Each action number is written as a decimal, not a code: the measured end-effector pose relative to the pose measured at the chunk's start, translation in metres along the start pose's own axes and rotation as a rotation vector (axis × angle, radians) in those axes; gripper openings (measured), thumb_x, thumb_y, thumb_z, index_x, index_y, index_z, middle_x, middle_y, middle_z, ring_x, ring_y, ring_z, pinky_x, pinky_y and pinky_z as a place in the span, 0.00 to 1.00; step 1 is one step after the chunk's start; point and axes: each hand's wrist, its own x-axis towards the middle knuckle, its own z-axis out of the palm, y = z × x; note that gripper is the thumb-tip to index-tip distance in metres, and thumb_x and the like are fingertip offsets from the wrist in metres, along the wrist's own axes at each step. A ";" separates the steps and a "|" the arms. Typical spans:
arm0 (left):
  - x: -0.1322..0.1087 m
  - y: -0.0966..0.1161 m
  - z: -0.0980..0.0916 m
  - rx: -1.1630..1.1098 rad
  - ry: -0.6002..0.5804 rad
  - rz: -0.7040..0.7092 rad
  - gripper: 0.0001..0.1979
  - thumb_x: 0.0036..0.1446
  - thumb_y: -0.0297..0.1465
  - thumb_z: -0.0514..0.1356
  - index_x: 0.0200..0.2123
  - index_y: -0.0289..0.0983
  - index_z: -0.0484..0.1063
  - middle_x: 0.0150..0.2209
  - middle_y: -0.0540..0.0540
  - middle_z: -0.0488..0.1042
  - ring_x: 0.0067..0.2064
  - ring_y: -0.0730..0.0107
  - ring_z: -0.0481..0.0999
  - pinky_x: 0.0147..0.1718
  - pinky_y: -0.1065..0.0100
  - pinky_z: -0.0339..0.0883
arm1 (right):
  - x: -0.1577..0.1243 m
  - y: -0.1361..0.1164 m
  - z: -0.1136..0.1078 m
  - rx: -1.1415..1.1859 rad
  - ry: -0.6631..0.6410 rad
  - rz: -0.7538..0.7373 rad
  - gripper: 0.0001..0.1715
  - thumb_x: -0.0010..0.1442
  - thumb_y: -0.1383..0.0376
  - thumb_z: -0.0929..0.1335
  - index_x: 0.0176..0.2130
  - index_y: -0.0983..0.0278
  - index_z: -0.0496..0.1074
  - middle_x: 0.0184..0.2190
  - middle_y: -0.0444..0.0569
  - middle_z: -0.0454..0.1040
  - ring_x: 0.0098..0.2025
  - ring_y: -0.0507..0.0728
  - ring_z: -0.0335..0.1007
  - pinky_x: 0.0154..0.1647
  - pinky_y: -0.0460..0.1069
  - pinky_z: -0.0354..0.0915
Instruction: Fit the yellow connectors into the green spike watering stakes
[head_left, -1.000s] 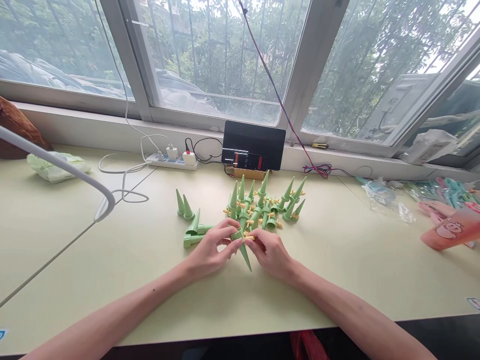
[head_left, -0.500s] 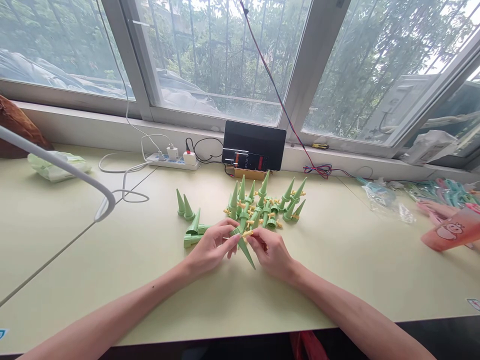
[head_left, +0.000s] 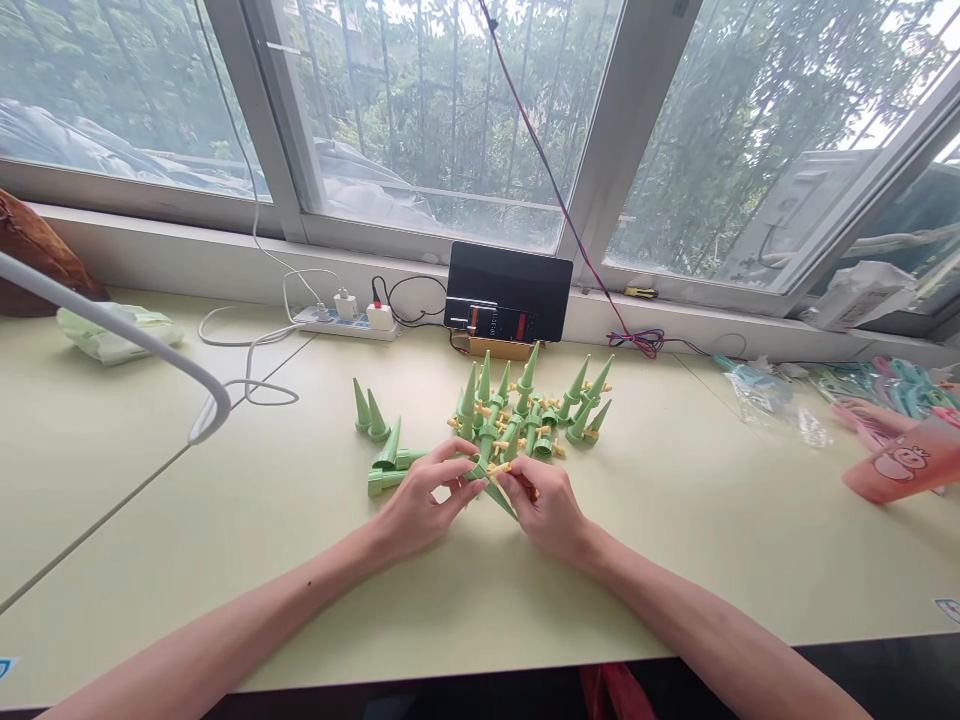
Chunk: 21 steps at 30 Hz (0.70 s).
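**Both hands closed on one green spike, over the table in front of the pile**

The left hand (head_left: 417, 503) is pinching the wide collar end of a green cone spike (head_left: 493, 489), thumb and fingertips closed around it. The right hand (head_left: 549, 508) is pinching a small yellow peg (head_left: 498, 467) sticking out at that collar, fingers closed on it. The spike is sitting between the two hands, just above the table (head_left: 675, 540). Its long axis is running diagonally: the collar is lying up by the left fingertips and the sharp tip is pointing down-right, under the right fingers, toward the person. It is smooth matte plastic, tapering from a round open collar to a point.

Just beyond the grip, a pile of spikes (head_left: 529, 412) with yellow pegs is standing tips-up. Left of the grip, plain green cones (head_left: 384, 455) are waiting, some upright and some lying flat. Farther back, a black screen (head_left: 508, 288) is leaning at the sill, with a power strip (head_left: 345, 321) to its left.
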 end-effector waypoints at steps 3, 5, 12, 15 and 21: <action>-0.001 0.000 0.000 0.029 -0.010 0.017 0.13 0.66 0.33 0.56 0.28 0.34 0.64 0.44 0.43 0.66 0.25 0.82 0.69 0.28 0.71 0.72 | 0.000 -0.001 0.000 -0.001 0.002 0.011 0.21 0.70 0.58 0.62 0.26 0.61 0.58 0.19 0.39 0.54 0.20 0.50 0.47 0.21 0.46 0.49; -0.001 0.001 0.000 -0.006 -0.021 0.006 0.14 0.66 0.33 0.55 0.27 0.34 0.64 0.44 0.43 0.65 0.25 0.83 0.69 0.27 0.71 0.73 | 0.000 -0.003 0.000 0.003 0.007 0.013 0.20 0.70 0.59 0.62 0.26 0.61 0.58 0.19 0.39 0.54 0.20 0.49 0.46 0.21 0.46 0.49; 0.005 0.011 -0.001 -0.229 0.000 -0.085 0.18 0.66 0.38 0.56 0.26 0.33 0.69 0.37 0.46 0.65 0.26 0.79 0.70 0.23 0.72 0.72 | 0.004 -0.006 -0.002 -0.013 0.004 -0.009 0.19 0.71 0.63 0.61 0.27 0.62 0.60 0.22 0.41 0.58 0.24 0.50 0.52 0.26 0.46 0.52; 0.006 0.013 -0.002 -0.301 0.001 -0.128 0.19 0.65 0.39 0.57 0.26 0.32 0.70 0.35 0.47 0.64 0.25 0.79 0.70 0.23 0.73 0.70 | 0.004 -0.006 -0.002 -0.006 -0.026 -0.022 0.19 0.71 0.64 0.60 0.27 0.62 0.59 0.23 0.42 0.59 0.25 0.50 0.53 0.27 0.46 0.54; 0.007 0.009 -0.002 -0.317 -0.005 -0.128 0.19 0.64 0.38 0.59 0.24 0.32 0.68 0.32 0.49 0.62 0.24 0.80 0.68 0.22 0.74 0.68 | 0.003 -0.005 0.000 -0.021 -0.065 -0.013 0.19 0.70 0.62 0.61 0.26 0.62 0.56 0.23 0.41 0.59 0.24 0.50 0.52 0.26 0.46 0.52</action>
